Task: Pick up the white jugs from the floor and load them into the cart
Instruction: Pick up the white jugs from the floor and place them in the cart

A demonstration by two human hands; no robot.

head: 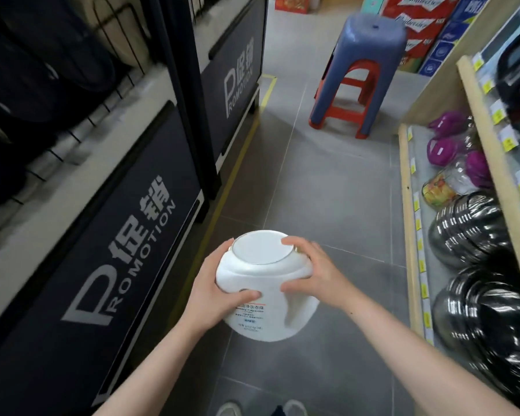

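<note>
A white jug (264,283) with a printed label is held above the grey floor, in the lower middle of the head view, its flat round end turned toward me. My left hand (219,289) grips its left side with the thumb across the label. My right hand (315,271) grips its right side, fingers over the top edge and thumb on the front. No cart is in view, and no other jugs are visible on the floor.
Dark promotion display stands (126,235) line the left of the aisle. A wooden shelf (409,235) with steel bowls and purple items runs along the right. Stacked blue and red plastic stools (364,76) stand ahead, with beer cartons (418,22) behind. My shoes show at the bottom edge.
</note>
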